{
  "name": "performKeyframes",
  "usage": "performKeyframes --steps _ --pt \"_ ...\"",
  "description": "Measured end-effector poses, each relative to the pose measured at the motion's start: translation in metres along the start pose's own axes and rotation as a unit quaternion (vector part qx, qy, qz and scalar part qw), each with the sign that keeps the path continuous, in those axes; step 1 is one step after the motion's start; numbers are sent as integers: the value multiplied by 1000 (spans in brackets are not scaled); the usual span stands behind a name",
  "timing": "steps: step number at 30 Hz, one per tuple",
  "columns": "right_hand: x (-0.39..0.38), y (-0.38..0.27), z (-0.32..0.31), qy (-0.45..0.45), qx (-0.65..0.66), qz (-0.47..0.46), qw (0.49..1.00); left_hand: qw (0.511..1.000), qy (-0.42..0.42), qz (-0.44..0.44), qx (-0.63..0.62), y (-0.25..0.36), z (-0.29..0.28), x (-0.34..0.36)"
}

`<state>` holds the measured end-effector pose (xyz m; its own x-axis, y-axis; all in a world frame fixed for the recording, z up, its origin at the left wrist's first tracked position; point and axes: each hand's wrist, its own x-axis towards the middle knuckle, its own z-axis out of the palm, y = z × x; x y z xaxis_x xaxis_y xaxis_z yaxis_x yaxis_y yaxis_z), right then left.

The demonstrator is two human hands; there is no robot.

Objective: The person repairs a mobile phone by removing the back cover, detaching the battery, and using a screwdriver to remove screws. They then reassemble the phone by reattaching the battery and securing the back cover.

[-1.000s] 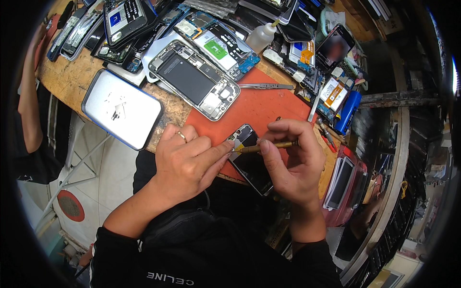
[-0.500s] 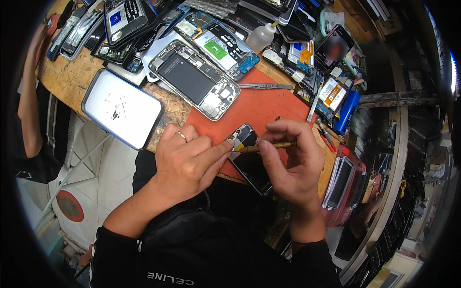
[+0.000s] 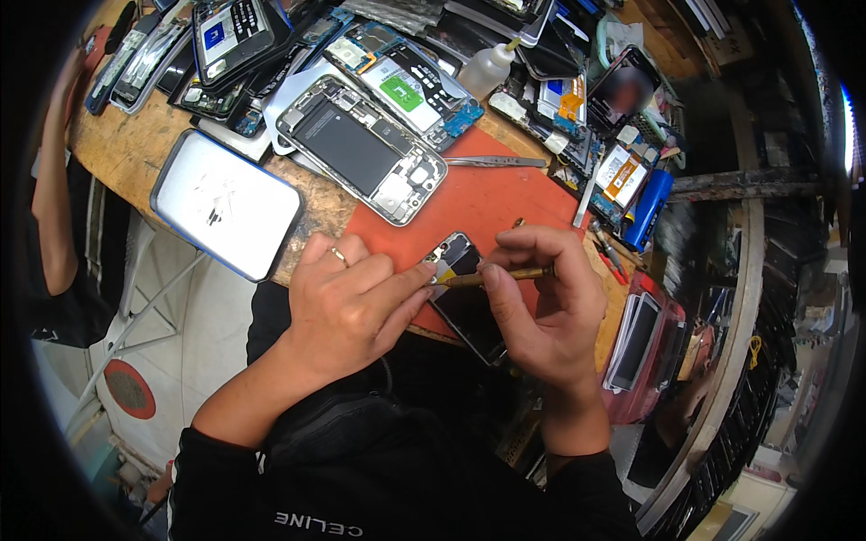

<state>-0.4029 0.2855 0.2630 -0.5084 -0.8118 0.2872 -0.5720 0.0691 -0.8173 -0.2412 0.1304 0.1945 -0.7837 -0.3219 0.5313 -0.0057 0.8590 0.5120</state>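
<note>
On a red-orange mat (image 3: 469, 194), a dark phone screen assembly (image 3: 467, 320) lies tilted, with small parts and a yellow piece near its top. My left hand (image 3: 347, 311), a ring on one finger, grips its upper left edge with index finger and thumb. My right hand (image 3: 550, 316) pinches a thin brass-coloured tool (image 3: 510, 276), whose tip meets the assembly beside my left fingertips. Above them are an opened phone with exposed battery (image 3: 356, 144) and metal tweezers (image 3: 494, 162). A white metal tray (image 3: 225, 206) sits to the left.
The wooden bench (image 3: 122, 140) holds several piled phones and boards (image 3: 239, 41), a squeeze bottle (image 3: 487, 68), a blue cylinder (image 3: 648, 212), hand tools (image 3: 613, 261) and a red case (image 3: 631, 352) at right. Another person's bare arm (image 3: 56, 225) is at the far left.
</note>
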Motion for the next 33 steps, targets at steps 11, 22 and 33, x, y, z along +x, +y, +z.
performKeyframes --steps 11,22,33 --pt "12 0 -6 -3 -119 -50 992 999 -2 22 35 -1 0 -1" --pt "20 3 -2 -4 -125 -99 987 999 -17 30 41 -1 -3 1" --pt "33 -7 -6 -112 -139 -118 977 999 -9 25 38 -2 0 0"
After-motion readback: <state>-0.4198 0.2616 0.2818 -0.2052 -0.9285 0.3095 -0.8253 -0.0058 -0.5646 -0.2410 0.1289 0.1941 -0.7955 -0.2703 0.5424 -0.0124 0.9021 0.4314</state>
